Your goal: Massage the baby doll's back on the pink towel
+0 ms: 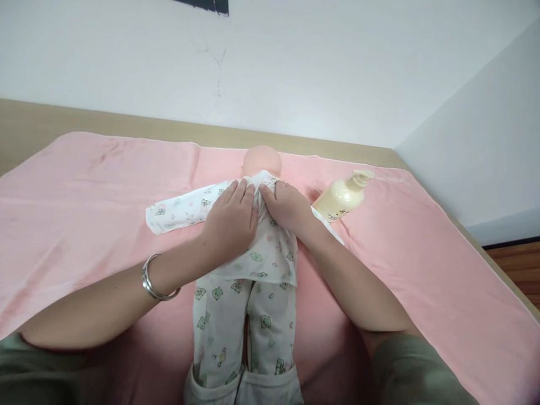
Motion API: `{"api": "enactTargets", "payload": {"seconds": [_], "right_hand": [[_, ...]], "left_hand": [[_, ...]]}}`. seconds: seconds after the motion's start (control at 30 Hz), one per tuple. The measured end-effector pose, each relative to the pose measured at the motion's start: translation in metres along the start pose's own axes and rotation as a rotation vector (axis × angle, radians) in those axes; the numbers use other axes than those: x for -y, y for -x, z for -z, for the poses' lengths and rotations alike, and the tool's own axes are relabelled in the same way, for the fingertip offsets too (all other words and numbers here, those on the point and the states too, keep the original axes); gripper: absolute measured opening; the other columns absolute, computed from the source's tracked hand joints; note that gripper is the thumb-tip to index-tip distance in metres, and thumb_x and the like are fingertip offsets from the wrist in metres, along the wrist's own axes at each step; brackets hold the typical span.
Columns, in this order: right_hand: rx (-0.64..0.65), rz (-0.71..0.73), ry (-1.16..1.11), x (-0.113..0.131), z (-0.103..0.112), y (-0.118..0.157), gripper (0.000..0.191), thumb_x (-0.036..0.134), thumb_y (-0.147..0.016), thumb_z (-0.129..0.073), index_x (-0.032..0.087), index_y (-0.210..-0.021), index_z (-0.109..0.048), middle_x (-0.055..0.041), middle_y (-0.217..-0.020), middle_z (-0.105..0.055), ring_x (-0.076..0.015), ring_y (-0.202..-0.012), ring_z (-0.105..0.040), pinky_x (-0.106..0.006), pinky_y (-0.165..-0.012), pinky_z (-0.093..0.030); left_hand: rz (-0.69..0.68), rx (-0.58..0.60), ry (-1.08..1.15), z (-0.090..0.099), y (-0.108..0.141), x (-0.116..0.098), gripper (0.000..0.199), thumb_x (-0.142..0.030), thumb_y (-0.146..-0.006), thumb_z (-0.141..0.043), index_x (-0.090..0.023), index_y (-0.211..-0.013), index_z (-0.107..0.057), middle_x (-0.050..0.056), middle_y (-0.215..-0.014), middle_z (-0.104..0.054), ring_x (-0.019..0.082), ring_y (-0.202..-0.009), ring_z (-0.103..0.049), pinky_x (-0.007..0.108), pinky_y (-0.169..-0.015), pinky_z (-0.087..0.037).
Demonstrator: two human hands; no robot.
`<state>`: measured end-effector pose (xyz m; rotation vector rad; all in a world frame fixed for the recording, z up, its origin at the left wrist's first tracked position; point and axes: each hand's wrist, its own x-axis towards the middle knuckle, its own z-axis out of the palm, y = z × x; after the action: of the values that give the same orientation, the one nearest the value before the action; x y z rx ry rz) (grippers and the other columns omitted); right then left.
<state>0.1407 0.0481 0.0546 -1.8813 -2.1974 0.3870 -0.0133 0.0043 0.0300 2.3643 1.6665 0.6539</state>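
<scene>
A baby doll lies on a pink cloth (105, 197), its bald head (262, 160) toward the wall. It wears a white printed top (270, 256) and matching trousers (270, 320). Flat on the upper left of the top rests my left hand (232, 222), fingers stretched out, with a silver bangle on that wrist. My right hand (289, 208) has its fingers bent on the top near the neck, with gathered fabric at the thumb. One sleeve (181, 211) stretches out to the left; the other is partly hidden under my right forearm.
A cream pump bottle (342, 197) lies tilted on the cloth to the right of the doll. Behind the cloth runs a wooden table edge (160, 125) against a white wall (295, 67). A brown wooden surface (518, 267) shows at the far right.
</scene>
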Motion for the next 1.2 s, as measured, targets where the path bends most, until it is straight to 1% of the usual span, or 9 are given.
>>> {"api": "enactTargets", "payload": {"seconds": [0.13, 0.3, 0.4, 0.5, 0.63, 0.77, 0.87, 0.97, 1.2], "right_hand": [[-0.1, 0.047, 0.121, 0.012, -0.009, 0.016, 0.061, 0.043, -0.111, -0.032, -0.003, -0.143, -0.055, -0.0274, -0.144, -0.063, -0.038, -0.136, -0.057, -0.048, -0.118, -0.041], [-0.057, 0.136, 0.147, 0.035, -0.019, 0.051, 0.069, 0.037, -0.109, -0.037, -0.005, -0.163, -0.029, -0.0302, -0.171, -0.026, -0.0436, -0.163, -0.022, -0.056, -0.132, -0.022], [-0.003, 0.12, 0.07, 0.033, -0.017, 0.044, 0.068, 0.035, -0.109, -0.034, -0.005, -0.164, -0.027, -0.0293, -0.173, -0.021, -0.0428, -0.164, -0.016, -0.056, -0.134, -0.02], [-0.039, 0.06, -0.029, 0.017, -0.011, 0.019, 0.062, 0.035, -0.108, -0.035, -0.005, -0.153, -0.044, -0.0291, -0.163, -0.043, -0.0393, -0.157, -0.036, -0.052, -0.13, -0.029], [-0.074, 0.006, -0.063, 0.001, -0.009, -0.006, 0.053, 0.038, -0.108, -0.035, 0.0, -0.132, -0.062, -0.0253, -0.138, -0.066, -0.0355, -0.132, -0.058, -0.049, -0.12, -0.04], [-0.115, 0.044, 0.056, 0.008, -0.015, 0.01, 0.06, 0.036, -0.108, -0.035, -0.007, -0.147, -0.05, -0.0295, -0.154, -0.053, -0.0394, -0.149, -0.045, -0.052, -0.128, -0.031], [-0.111, 0.09, 0.094, 0.022, -0.021, 0.038, 0.067, 0.035, -0.108, -0.036, -0.008, -0.159, -0.034, -0.0318, -0.167, -0.035, -0.0424, -0.16, -0.03, -0.057, -0.132, -0.025], [-0.073, 0.129, 0.065, 0.029, -0.023, 0.054, 0.068, 0.034, -0.107, -0.035, -0.005, -0.163, -0.03, -0.0296, -0.172, -0.024, -0.0418, -0.164, -0.019, -0.059, -0.133, -0.024], [-0.05, 0.039, -0.077, 0.004, -0.018, 0.012, 0.07, 0.039, -0.106, -0.034, -0.004, -0.161, -0.035, -0.0257, -0.171, -0.032, -0.037, -0.164, -0.023, -0.055, -0.134, -0.022]], "left_hand": [[0.076, 0.024, 0.075, 0.007, -0.02, 0.011, 0.048, -0.033, -0.1, -0.029, -0.008, -0.126, -0.061, 0.025, -0.139, -0.064, 0.037, -0.135, -0.057, 0.055, -0.117, -0.047], [0.209, 0.074, 0.208, 0.009, -0.049, 0.034, 0.04, -0.037, -0.098, -0.026, -0.019, -0.092, -0.061, 0.016, -0.103, -0.073, 0.031, -0.099, -0.067, 0.049, -0.097, -0.055], [0.18, 0.03, 0.124, 0.004, -0.043, 0.031, 0.049, -0.036, -0.1, -0.024, -0.012, -0.108, -0.066, 0.021, -0.115, -0.073, 0.033, -0.114, -0.067, 0.051, -0.107, -0.053], [0.08, -0.056, 0.001, -0.002, -0.022, 0.017, 0.06, -0.03, -0.101, -0.023, 0.002, -0.141, -0.054, 0.027, -0.151, -0.057, 0.036, -0.149, -0.048, 0.052, -0.129, -0.036], [-0.006, -0.048, 0.002, -0.009, -0.002, 0.001, 0.064, -0.031, -0.104, -0.023, 0.004, -0.154, -0.043, 0.023, -0.166, -0.043, 0.036, -0.161, -0.032, 0.055, -0.135, -0.026], [-0.005, -0.027, 0.061, -0.01, -0.014, 0.011, 0.061, -0.03, -0.104, -0.02, 0.002, -0.147, -0.048, 0.024, -0.162, -0.047, 0.037, -0.157, -0.036, 0.056, -0.133, -0.03], [0.049, -0.027, 0.064, -0.009, -0.034, 0.029, 0.045, -0.023, -0.098, -0.024, -0.008, -0.116, -0.063, 0.023, -0.128, -0.067, 0.036, -0.129, -0.06, 0.056, -0.117, -0.047], [0.126, -0.015, 0.11, -0.009, -0.044, 0.038, 0.029, -0.021, -0.094, -0.031, -0.018, -0.095, -0.059, 0.016, -0.102, -0.069, 0.031, -0.101, -0.065, 0.051, -0.099, -0.055], [0.112, -0.133, 0.107, -0.02, -0.027, 0.028, 0.057, -0.036, -0.101, -0.026, -0.007, -0.14, -0.055, 0.022, -0.149, -0.058, 0.035, -0.144, -0.049, 0.054, -0.127, -0.035]]}}
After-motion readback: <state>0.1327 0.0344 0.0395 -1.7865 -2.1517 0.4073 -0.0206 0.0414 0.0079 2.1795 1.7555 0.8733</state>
